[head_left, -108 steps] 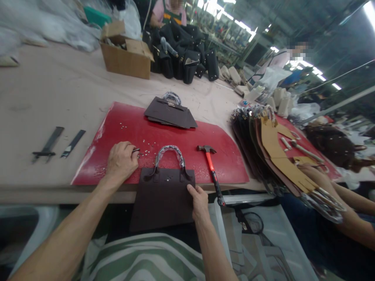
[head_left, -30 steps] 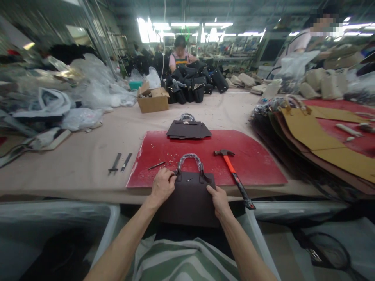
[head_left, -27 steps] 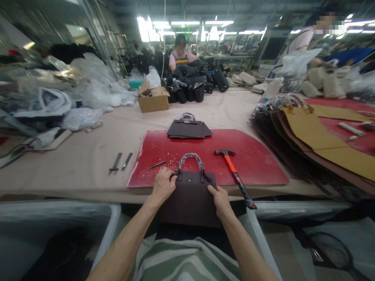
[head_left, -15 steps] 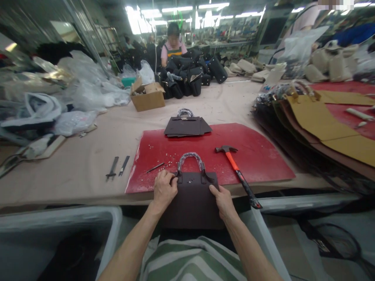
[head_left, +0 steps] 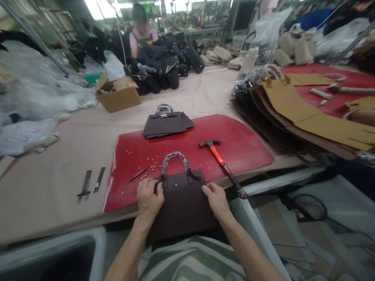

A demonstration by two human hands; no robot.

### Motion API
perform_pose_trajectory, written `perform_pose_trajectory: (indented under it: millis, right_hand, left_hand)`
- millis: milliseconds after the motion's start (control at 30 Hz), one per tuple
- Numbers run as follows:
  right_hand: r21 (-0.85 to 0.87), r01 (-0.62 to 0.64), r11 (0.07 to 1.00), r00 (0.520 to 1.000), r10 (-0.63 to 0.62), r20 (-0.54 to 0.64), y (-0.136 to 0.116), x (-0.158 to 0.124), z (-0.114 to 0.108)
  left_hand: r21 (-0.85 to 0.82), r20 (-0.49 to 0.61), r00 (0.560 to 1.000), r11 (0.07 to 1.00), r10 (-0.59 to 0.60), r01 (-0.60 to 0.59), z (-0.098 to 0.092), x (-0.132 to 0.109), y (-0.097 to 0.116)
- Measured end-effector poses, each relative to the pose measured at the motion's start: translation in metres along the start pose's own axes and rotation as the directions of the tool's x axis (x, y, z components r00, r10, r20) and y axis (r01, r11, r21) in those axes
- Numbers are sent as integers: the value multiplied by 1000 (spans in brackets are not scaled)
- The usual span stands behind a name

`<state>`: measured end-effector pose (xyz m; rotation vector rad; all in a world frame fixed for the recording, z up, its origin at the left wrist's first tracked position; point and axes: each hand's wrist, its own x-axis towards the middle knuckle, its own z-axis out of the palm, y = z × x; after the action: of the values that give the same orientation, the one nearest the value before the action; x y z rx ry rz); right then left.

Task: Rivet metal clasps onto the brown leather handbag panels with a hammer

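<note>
Brown panel (head_left: pixel 183 207) held from left hand (head_left: pixel 150 197) to right hand (head_left: pixel 216 199), across the near edge of the table (head_left: pixel 58 175).
Left of the left hand: forked tool (head_left: pixel 85 184), flat tool (head_left: pixel 100 179); beyond its fingers, slim rod (head_left: pixel 136 176) on red mat (head_left: pixel 240 136). It pinches the panel's upper-left edge; the right thumb presses the right edge. Past the right hand, a hammer (head_left: pixel 223 164), markings too blurred to read, overhangs.

The panel (head_left: pixel 184 210) is showing dark brown, the mat (head_left: pixel 237 134) red, the hammer (head_left: pixel 224 167) orange-and-black, the shirt (head_left: pixel 191 259) green-and-white stripes.
</note>
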<state>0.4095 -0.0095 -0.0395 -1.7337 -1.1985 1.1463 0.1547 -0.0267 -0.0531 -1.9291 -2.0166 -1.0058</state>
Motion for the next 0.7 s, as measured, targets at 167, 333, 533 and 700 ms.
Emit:
perform_pose_trajectory:
  millis: [167, 333, 533, 700]
  right_hand:
    - [-87, 14, 996, 1000, -16, -21, 1, 3, 1]
    - [-260, 60, 964, 997, -72, -35, -4, 6, 1]
    - [-483, 102, 870, 984, -159, -80, -9, -1, 2]
    - [-575, 325, 751, 893, -445, -76, -11, -8, 1]
  left_hand:
    - [-207, 66, 994, 973, -86, 98, -5, -1, -12]
    - [-223, 117, 991, 971, -59, 84, -11, 0, -11]
    - [-123, 57, 997, 992, 48, -41, -9, -6, -1]
    - [-73, 51, 997, 996, 52, -49, -6, -13, 0]
